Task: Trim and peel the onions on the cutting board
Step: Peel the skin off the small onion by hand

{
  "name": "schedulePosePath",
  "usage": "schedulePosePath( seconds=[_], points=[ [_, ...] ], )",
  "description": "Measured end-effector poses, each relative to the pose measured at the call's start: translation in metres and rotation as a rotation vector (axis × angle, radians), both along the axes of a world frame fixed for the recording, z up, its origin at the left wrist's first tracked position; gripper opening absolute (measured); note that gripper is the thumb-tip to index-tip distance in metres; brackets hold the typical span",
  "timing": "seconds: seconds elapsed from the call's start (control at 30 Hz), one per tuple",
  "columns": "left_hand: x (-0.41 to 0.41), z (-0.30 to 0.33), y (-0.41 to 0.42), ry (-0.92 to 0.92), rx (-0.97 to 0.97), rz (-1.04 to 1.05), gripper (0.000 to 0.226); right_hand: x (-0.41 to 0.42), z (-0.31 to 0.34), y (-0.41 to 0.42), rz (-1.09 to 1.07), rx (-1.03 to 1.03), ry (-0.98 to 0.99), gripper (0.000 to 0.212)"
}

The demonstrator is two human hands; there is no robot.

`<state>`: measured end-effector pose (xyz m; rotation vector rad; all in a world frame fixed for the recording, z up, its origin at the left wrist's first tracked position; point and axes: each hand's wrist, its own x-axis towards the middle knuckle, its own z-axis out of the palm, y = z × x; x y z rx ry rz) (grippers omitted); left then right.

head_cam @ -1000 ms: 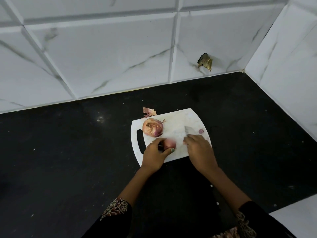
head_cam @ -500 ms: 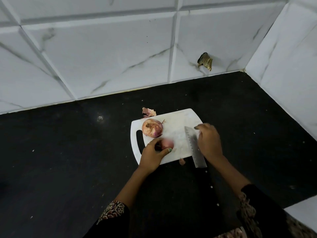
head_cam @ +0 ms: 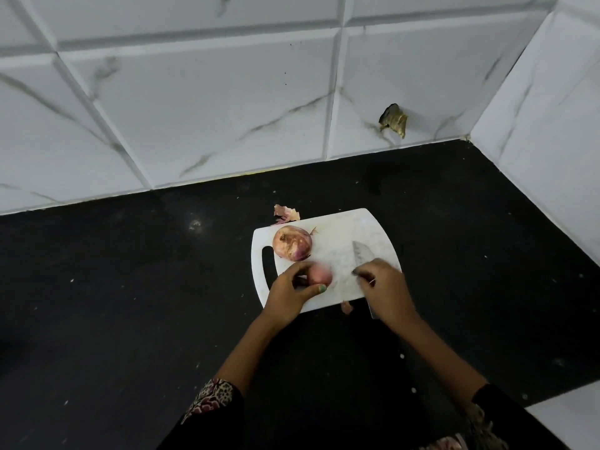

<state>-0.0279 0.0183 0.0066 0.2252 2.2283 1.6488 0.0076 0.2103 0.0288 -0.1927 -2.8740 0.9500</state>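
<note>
On board (head_cam: pixel 373 228), onion (head_cam: pixel 319 275) btwn left fingers (head_cam: pixel 319 288).

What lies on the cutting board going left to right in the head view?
Board's handle slot → left hand gripping the small onion → knife → right hand. The bigger onion sits behind, overlapping in order.

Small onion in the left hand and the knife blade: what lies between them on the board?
Only bare white cutting board, in the head view. The small onion is held by the left hand; the knife by the right hand.
</note>
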Motion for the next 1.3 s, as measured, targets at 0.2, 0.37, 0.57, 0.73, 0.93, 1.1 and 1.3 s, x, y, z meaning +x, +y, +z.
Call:
schedulePosePath(
  seconds=[0.2,0.37,0.57,0.73,0.93,1.1,1.3],
  points=[
    [0.005,0.013,-0.008,-0.098,0.091,-0.019,0.039,0.052,-0.022,-0.045,0.234,0.074,-0.123,0.013],
    [0.024,0.031,-0.017,-0.241,0.230,-0.018,0.033,0.084,-0.018,-0.049,0.337,0.075,-0.198,0.020],
    [0.044,0.043,-0.021,-0.397,0.351,0.001,0.035,0.081,0.015,-0.041,0.098,-0.249,-0.091,0.009],
    [0.055,0.055,-0.022,-0.503,0.392,-0.058,0.032,0.071,0.054,-0.042,-0.015,-0.453,0.082,0.021],
    [0.063,0.064,-0.021,-0.455,0.308,-0.129,0.044,0.071,0.066,-0.051,0.080,-0.450,0.060,0.032],
    [0.066,0.067,-0.020,-0.452,0.296,-0.070,0.052,0.075,0.069,-0.056,0.045,-0.548,-0.001,0.028],
    [0.067,0.068,-0.014,-0.491,0.350,-0.033,0.047,0.077,0.071,-0.065,-0.098,-0.580,0.041,0.020]
  ],
)
